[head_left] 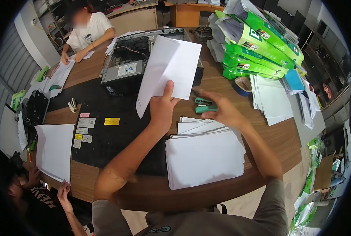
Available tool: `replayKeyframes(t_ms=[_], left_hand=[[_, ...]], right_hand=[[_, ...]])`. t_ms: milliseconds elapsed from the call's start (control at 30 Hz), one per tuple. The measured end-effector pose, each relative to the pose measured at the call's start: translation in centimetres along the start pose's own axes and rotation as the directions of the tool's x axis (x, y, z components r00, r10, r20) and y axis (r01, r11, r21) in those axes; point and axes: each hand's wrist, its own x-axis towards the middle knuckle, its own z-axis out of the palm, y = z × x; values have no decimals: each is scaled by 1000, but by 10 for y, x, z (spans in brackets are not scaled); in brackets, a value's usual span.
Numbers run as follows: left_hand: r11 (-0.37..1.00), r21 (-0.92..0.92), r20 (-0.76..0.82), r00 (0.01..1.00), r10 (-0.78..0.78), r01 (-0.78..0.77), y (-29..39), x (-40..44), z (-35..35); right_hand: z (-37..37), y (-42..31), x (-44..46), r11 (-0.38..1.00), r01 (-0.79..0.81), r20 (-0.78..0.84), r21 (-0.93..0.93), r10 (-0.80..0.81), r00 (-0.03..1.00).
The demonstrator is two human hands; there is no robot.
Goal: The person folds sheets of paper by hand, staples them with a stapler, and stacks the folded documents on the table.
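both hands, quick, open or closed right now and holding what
Left hand: closed, holding folded white paper upright.
Right hand: closed around a green stapler.

Left grip (162,110) stands thumb-up; right grip (223,109) curls.

Tape roll (241,89), probably a computer case (128,70)

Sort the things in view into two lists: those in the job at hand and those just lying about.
Seemingly in the job:
white sheets, in the left hand
green stapler, in the right hand
paper stack

Apparently lying about:
opened computer case
tape roll
green packs
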Motion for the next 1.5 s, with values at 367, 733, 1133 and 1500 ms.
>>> replayKeyframes(t_ms=[367,733,1133,1500], left_hand=[[880,471,486,812,-322,67,-21,-13,-6],[469,633,772,462,-436,-615,-23,-39,-3],[468,660,747,448,-492,-588,-27,-38,-7],[539,504,856,309,-414,-675,-28,-37,-4]], right_hand=[[-28,-8,-30,838,-22,-415,545,292,862],[-215,187,-199,621,-569,-695,-540,52,717],[30,-58,-173,695,-145,-195,-704,7,981],[23,-36,-182,901,5,-539,435,256,803]])
